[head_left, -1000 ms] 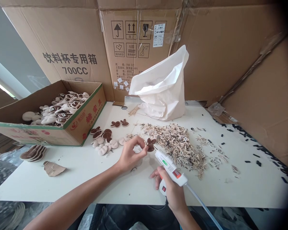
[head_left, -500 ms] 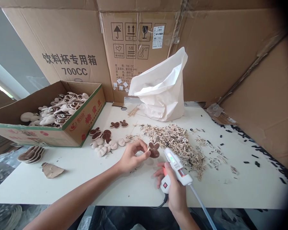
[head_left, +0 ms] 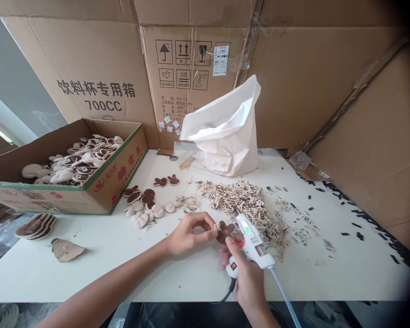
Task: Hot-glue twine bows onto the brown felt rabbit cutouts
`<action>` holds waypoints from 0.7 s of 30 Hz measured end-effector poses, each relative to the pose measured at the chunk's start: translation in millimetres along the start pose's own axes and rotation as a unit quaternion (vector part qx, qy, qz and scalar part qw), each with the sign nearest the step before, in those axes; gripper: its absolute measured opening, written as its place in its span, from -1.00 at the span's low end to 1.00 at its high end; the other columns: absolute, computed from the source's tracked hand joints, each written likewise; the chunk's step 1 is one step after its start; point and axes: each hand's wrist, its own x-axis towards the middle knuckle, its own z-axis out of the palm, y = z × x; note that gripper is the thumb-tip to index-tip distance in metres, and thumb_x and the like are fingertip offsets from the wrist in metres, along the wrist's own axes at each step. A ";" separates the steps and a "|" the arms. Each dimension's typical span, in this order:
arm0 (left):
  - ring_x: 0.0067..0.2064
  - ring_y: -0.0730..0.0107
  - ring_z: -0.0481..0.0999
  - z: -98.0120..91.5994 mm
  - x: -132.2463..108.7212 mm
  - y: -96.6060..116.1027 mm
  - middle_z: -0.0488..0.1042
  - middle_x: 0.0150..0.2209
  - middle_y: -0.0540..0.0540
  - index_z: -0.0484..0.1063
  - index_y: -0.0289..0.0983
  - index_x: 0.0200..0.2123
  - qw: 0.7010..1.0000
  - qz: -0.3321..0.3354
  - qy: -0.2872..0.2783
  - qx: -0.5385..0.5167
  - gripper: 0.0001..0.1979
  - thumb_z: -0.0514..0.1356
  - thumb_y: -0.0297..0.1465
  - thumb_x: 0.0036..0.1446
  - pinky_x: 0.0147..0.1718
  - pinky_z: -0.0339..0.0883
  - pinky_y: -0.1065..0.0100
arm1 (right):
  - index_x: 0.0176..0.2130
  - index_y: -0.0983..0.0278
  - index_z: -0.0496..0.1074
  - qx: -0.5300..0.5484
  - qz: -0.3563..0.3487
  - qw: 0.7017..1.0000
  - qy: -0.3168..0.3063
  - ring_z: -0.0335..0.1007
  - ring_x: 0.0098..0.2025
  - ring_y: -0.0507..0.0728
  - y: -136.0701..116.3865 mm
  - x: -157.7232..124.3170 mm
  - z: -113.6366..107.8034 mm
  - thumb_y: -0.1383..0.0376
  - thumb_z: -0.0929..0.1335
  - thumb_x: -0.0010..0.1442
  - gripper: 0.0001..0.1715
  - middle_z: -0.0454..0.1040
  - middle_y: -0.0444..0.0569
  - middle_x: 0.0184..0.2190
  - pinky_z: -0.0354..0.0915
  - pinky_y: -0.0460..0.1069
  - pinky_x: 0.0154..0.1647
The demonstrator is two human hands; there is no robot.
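Note:
My left hand [head_left: 196,233] is closed in a pinch at the left edge of a brown bunny-shaped felt piece [head_left: 225,233], near a small pale loop. In my right hand [head_left: 248,269] is a white glue gun [head_left: 254,243] with a lit green display, its nozzle pointing up and left. The right thumb lies on the lower part of the brown piece. A dark cord and a pale glue stick run down from the gun. More brown pieces [head_left: 148,197] and cream pieces [head_left: 141,219] lie to the left on the white table [head_left: 150,273].
A heap of pale loops [head_left: 239,196] lies behind the hands, before a white bag [head_left: 228,150]. An open carton [head_left: 116,182] of finished-looking pieces stands left, near a brown stack [head_left: 37,226] and a cardboard scrap [head_left: 66,249]. Black bits [head_left: 360,236] are scattered right.
The brown piece and my left hand have moved slightly right and down, and my right thumb now touches the piece. The camera view has shifted a little.

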 end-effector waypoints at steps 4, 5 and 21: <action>-0.22 0.36 0.55 0.2 2.3 -2.5 0.58 -0.23 -0.16 0.51 -0.33 -0.23 0.997 -0.004 0.030 -0.078 -0.78 0.36 -0.28 0.27 -0.18 0.42 0.32 | -0.19 0.30 0.54 0.003 0.003 1.000 -0.002 0.31 -0.66 0.01 0.3 1.5 -0.3 -0.02 0.63 0.01 -0.44 0.52 -0.11 -0.54 0.20 -0.09 -0.64; -0.25 0.38 0.54 0.7 2.7 -2.8 0.57 -0.24 -0.16 0.51 -0.34 -0.23 0.994 -0.007 0.035 -0.099 -0.78 0.37 -0.29 0.26 -0.21 0.42 0.34 | -0.20 0.30 0.54 0.004 0.000 1.000 -0.002 0.32 -0.66 0.01 0.4 1.8 -0.3 -0.01 0.63 0.01 -0.45 0.52 -0.11 -0.54 0.20 -0.10 -0.64; -0.24 0.36 0.49 -1.1 2.4 -3.4 0.53 -0.24 -0.13 0.53 -0.32 -0.22 0.994 -0.025 0.057 -0.094 -0.77 0.41 -0.29 0.20 -0.19 0.36 0.32 | -0.24 0.33 0.57 -0.052 -0.028 0.998 -0.005 0.32 -0.77 0.09 9.4 10.6 -0.7 -0.16 0.57 0.01 -0.36 0.51 -0.06 -0.62 0.13 -0.07 -0.76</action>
